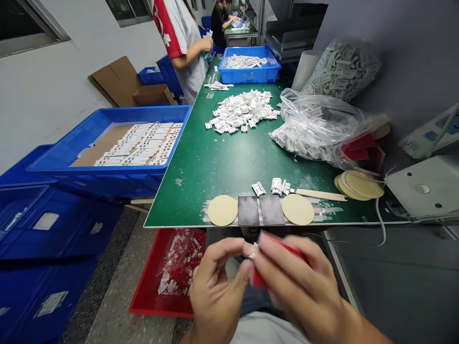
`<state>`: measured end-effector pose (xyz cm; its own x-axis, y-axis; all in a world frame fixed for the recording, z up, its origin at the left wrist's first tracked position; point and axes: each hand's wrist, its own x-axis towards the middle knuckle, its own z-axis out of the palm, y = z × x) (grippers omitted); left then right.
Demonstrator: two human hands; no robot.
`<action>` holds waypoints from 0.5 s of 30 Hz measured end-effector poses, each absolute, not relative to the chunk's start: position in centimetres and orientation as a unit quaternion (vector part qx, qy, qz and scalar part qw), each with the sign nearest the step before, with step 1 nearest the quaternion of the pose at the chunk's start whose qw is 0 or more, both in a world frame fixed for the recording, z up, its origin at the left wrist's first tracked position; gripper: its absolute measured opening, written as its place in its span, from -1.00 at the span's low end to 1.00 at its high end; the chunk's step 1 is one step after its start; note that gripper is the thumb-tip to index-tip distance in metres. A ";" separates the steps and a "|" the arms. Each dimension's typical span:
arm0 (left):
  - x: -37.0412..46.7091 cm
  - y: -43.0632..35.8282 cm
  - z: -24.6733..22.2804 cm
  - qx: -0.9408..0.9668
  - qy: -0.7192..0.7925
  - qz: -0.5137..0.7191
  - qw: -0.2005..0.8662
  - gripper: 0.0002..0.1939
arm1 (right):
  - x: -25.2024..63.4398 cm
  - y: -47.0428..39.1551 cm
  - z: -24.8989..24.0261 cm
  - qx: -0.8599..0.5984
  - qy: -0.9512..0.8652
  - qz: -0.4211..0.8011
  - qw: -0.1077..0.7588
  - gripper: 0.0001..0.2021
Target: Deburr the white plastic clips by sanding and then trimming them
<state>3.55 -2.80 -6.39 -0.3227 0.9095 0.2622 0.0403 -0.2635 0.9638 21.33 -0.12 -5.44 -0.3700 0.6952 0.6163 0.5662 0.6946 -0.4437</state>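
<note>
Currently mid-piece: one small white part (254, 252) is up in front of the body, just off the table's near edge, pinched between thumb and index fingertip of the left hand (217, 286). Right hand (301, 277) is blurred, fingers clamped round a red pad (258, 280) right beside the part; can't tell if pad and part touch.

Progress looks partial. Three loose white parts (258, 188) lie near the table edge, by a pale-handled tool (319, 194); can't tell whether they're finished or waiting. Behind the two dark plates (248, 211) and the yellowish discs (223, 210), a big heap of white parts (244, 111) sits on the green table (201, 157), with more in a clear bag (308, 136) to its right. If those are unworked, plenty is left.

Orderly rows of white pieces (138, 143) fill much of the blue tray (143, 109) at left; done or not, unclear. Red bin (161, 308) below the table holds scattered white bits.
</note>
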 end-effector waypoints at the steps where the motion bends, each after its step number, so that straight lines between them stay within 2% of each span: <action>1: 3.6 -2.9 -6.6 0.493 0.490 0.645 0.318 -0.65 | 21.4 0.4 -5.3 -0.393 -0.829 0.060 0.394 -0.49; 3: 3.6 -3.1 -6.9 0.517 0.470 0.647 0.305 -0.60 | 21.4 1.3 -5.0 -0.431 -0.808 0.067 0.397 -0.50; 6: 3.9 -3.1 -7.0 0.491 0.462 0.653 0.345 -0.39 | 21.5 1.8 -5.0 -0.311 -0.850 0.062 0.421 -0.54; 7: 4.0 -3.0 -7.0 0.473 0.463 0.663 0.350 -0.33 | 21.6 1.8 -5.1 -0.313 -0.852 0.064 0.415 -0.55; 9: 4.0 -2.7 -6.9 0.454 0.475 0.671 0.344 -0.41 | 21.5 1.5 -5.3 -0.402 -0.813 0.092 0.412 -0.57; 12: 3.4 -2.1 -7.1 0.509 0.477 0.650 0.302 -0.74 | 20.8 0.6 -5.5 -0.473 -0.740 0.147 0.455 -0.54; 13: 3.1 -2.0 -7.4 0.540 0.468 0.640 0.283 -0.76 | 20.4 0.2 -5.6 -0.440 -0.751 0.143 0.471 -0.53; 15: 2.7 -2.0 -7.9 0.577 0.439 0.646 0.237 -0.67 | 19.6 -0.4 -5.9 -0.364 -0.797 0.104 0.470 -0.49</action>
